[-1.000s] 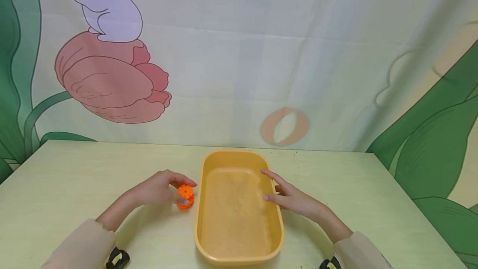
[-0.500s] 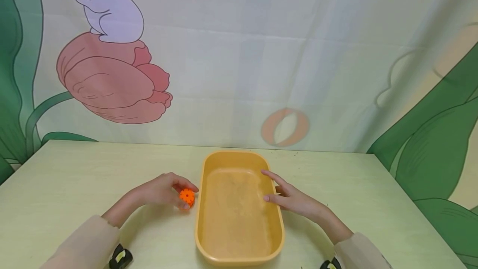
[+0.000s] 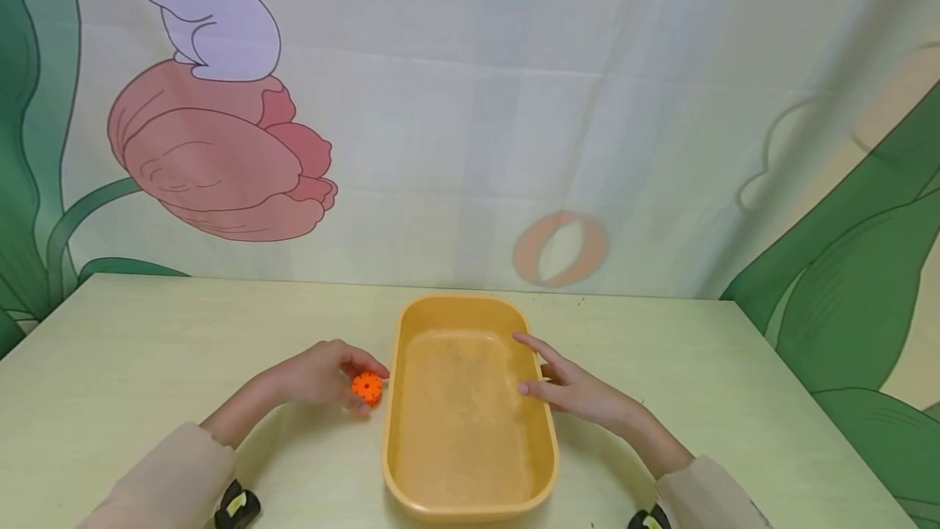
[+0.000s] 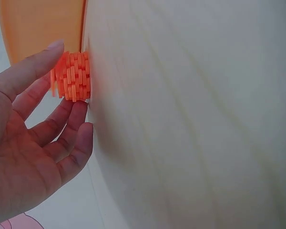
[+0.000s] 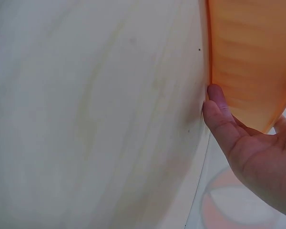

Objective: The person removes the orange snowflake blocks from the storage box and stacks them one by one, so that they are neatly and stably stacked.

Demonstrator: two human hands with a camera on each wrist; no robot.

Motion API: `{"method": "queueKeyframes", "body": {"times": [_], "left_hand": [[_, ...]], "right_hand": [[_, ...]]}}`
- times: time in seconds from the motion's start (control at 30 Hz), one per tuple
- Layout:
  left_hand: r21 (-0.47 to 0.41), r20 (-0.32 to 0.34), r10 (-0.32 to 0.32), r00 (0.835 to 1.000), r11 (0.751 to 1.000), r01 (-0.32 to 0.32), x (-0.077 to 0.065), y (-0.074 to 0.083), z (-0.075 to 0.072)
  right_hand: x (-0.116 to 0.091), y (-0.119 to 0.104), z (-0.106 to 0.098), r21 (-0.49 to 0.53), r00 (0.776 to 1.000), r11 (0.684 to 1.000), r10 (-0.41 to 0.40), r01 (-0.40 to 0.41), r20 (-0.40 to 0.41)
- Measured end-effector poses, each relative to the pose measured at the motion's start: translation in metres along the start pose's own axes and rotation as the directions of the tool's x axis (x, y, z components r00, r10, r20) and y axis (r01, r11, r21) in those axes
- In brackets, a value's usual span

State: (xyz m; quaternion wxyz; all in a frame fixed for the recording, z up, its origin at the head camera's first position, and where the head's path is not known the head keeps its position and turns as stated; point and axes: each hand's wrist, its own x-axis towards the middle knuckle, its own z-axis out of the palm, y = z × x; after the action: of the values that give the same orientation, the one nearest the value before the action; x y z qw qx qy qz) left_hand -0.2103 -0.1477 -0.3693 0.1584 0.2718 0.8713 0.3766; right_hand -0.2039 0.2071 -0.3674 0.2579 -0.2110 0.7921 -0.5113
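A short stack of orange flower-shaped discs stands on the table just left of the yellow plastic tub. My left hand holds this stack between thumb and fingers. In the left wrist view the discs' notched edges show in layers, with the thumb on the upper end and fingers curled around the side. My right hand grips the tub's right wall, index finger and thumb over the rim. From the right wrist view, its other fingers touch the tub's outer side.
The tub stands in the middle of a pale wooden table, with its bare floor visible. Behind the table hangs a printed curtain. Table surface extends on both sides of the tub.
The uppermost discs have come down onto those below, so the stack looks shorter and more even. My left hand shifted slightly toward me and right. The right hand and tub stayed put.
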Motion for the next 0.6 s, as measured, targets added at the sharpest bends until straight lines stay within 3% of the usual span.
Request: {"method": "queueKeyframes", "body": {"times": [0.37,0.6], "left_hand": [[0.059,-0.019,0.009,1.0,0.998,-0.008,-0.008,0.004,-0.003],[0.05,-0.079,-0.039,0.996,0.998,0.043,-0.022,0.01,-0.008]], "right_hand": [[0.001,0.002,-0.004,0.006,1.0,1.0,0.011,-0.011,-0.007],[-0.007,0.0,-0.01,0.012,0.999,1.0,-0.008,0.008,-0.04]]}}
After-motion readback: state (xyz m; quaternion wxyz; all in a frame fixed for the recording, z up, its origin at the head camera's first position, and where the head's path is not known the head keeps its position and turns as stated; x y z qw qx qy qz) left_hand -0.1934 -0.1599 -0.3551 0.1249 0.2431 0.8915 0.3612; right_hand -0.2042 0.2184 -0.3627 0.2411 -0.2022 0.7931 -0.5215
